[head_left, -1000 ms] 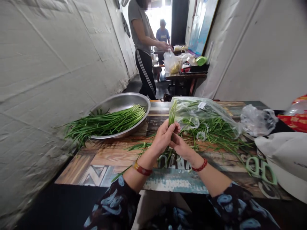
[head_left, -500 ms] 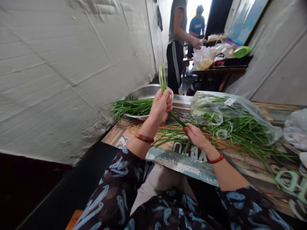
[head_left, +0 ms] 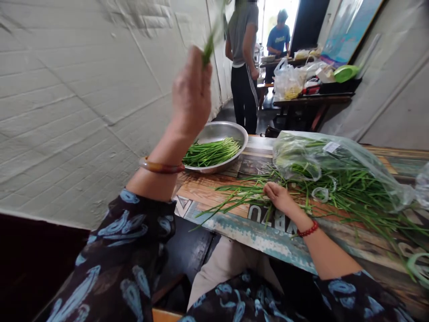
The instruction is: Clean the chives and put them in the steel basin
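Narrow room, pale rough wall [head_left: 83,80] on our left; two people, one in a grey shirt [head_left: 244,40] and one in a blue shirt [head_left: 279,38], stand farther back. The wood-patterned bench [head_left: 268,243] lies before us.

Materials: a metal bowl [head_left: 219,129] sits on the bench with a bundle of green stalks [head_left: 214,153] in it, pale ends to the right. At right, a clear plastic bag [head_left: 363,156] lies partly over more greens [head_left: 362,190]. Loose stalks [head_left: 231,197] spread across the bench between bowl and bag.

Hands: our left hand [head_left: 192,91] is raised above and left of the bowl, thumb and fingers pressed together around a small bunch [head_left: 209,47]; its upper part is blurred. Our right hand [head_left: 277,196] is low over the loose stalks, fingertips drawn together; we cannot tell whether they pinch a stalk.

Handling notes (our judgement): the raised bunch wants a firm but light grip, since squeezing could bruise thin stems. We would keep it small, its pale ends level, and move it smoothly so that single stalks do not slip out. Wall clearance matters on this side. For the right hand, lifting a few stalks at a time should limit tangling and snapped leaves.
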The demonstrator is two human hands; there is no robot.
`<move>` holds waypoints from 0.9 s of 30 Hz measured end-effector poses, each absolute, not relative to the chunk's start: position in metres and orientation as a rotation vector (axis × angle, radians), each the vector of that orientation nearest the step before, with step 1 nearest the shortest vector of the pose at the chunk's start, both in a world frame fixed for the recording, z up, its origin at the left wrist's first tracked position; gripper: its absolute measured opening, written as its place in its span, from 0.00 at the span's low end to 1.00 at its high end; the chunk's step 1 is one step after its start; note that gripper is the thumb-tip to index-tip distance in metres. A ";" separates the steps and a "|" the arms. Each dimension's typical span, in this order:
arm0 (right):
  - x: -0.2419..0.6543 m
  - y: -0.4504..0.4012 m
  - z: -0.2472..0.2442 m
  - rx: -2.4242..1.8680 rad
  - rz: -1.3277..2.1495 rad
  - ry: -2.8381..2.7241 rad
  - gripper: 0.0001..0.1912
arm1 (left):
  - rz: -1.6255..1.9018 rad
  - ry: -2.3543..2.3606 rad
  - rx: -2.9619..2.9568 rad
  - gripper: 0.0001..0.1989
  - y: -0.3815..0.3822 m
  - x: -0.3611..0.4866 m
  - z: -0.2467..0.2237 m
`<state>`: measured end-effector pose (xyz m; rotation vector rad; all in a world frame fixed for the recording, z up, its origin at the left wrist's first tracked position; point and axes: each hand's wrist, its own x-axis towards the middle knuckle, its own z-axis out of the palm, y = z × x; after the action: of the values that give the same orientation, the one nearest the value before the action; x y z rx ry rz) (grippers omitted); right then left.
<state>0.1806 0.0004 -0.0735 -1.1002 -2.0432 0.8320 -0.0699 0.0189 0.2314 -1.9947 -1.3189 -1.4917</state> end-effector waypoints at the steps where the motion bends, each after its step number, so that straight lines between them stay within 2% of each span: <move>1: 0.181 -0.001 -0.074 -1.122 0.806 -2.058 0.21 | -1.165 -1.430 -1.930 0.10 0.021 -0.069 0.227; 3: 0.180 -0.003 -0.076 -1.146 0.767 -2.098 0.19 | -0.631 -1.573 -1.898 0.16 0.029 -0.069 0.209; 9: 0.179 -0.007 -0.078 -1.114 0.748 -2.175 0.19 | 0.055 -1.887 -2.001 0.20 0.077 -0.100 0.129; 13: 0.178 -0.008 -0.077 -1.111 0.752 -2.168 0.19 | 0.211 -1.980 -2.033 0.19 0.096 -0.129 0.086; 17: 0.179 -0.008 -0.076 -1.104 0.761 -2.173 0.18 | 0.354 -1.997 -2.099 0.20 0.099 -0.144 0.064; 23: 0.176 -0.011 -0.060 -1.159 0.741 -2.165 0.16 | 0.366 -1.933 -2.152 0.23 0.097 -0.131 0.082; 27: 0.174 -0.007 -0.048 -1.178 0.760 -2.179 0.13 | 0.214 -1.782 -2.194 0.25 0.095 -0.097 0.100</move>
<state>0.1744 -0.0070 -0.0484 -1.1783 -2.1792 0.7604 -0.0975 0.0950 0.1003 -2.1940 -1.7819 0.2142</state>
